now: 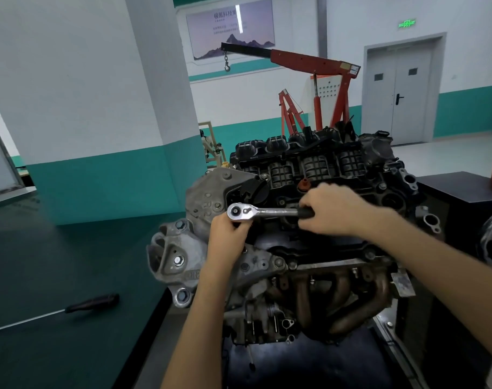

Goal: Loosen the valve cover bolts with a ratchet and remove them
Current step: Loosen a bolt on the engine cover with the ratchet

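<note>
Ratchet [267,211] looks like stiff, weighty steel. Right hand [331,210] fingers clamped on its black handle, left hand [229,234] fingers curled under the head. Best hauled from the handle end.

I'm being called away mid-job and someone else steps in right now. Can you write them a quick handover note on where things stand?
Right hand grips the ratchet by its black handle.
Left hand holds under the ratchet's head, fingers curled. The socket and bolt beneath are hidden.
The ratchet lies roughly level above the valve cover, head toward the green bench, where a screwdriver lies.
Done: no removed bolts are in view, so progress cannot be told.
Left: loosen this bolt, lift it out, then probably work round the others.
</note>
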Demonstrator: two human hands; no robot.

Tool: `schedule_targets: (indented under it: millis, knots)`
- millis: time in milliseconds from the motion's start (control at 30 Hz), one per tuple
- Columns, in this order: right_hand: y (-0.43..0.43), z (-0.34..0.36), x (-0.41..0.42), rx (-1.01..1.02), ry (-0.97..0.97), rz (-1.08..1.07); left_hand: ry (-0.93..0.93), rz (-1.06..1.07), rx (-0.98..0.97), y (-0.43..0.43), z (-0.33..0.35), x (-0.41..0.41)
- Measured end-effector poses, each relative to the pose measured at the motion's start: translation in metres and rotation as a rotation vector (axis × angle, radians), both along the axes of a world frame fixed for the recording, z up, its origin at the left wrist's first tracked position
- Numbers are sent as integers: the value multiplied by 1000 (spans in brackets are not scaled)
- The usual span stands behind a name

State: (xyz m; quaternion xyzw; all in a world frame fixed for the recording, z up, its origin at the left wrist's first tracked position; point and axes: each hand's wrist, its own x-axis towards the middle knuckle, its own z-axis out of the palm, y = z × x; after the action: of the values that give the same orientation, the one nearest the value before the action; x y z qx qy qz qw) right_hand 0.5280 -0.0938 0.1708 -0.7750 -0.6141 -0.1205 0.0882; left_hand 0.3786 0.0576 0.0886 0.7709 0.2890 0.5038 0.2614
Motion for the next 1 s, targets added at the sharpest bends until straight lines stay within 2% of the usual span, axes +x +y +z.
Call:
schedule_targets:
  millis: [67,200,233,300,367,433,467,567,600,667,733,767,800,900,933,1000]
  knots:
    - [-8,-34,-17,3,255,-13,19,17,11,0,-1,-1]
    - [-16,-96,-77,-44,1170,272,61,58,20,2,2,5]
    - [-14,-105,-91,-51,1313,316,77,76,17,2,3,6]
    - [-10,-112,-104,-60,1425,329,98,93,26,3,4,7]
    - [-11,-105,-90,-120,1334,304,55,61,17,1,2,5]
    - [-14,-84,-59,-210,1105,245,-12,-7,-8,0,0,2]
    - [-15,-69,-41,-211,926,191,-29,-31,-16,0,-1,1]
    - [-10,-16,3,-46,219,9,-17,-27,8,0,2,1]
    - [-8,-2,10,0,78,-6,-4,-19,20,-1,2,2]
    - [-6,9,11,50,-1,12,-10,-19,11,0,0,2]
    - [-9,-10,0,95,20,-51,-19,-17,-11,0,-2,0]
    - [-13,-28,-9,117,88,-88,-12,-15,-15,0,-3,-1]
    - [-16,-50,-22,124,246,-92,-3,-21,-16,1,-3,-1]
    - [-21,-100,-72,8,1061,149,29,4,-63,2,-1,6]
    - [-17,-108,-88,-27,1261,252,72,46,-71,3,1,8]
    - [-6,-112,-107,-37,1478,347,160,126,-34,6,3,10]
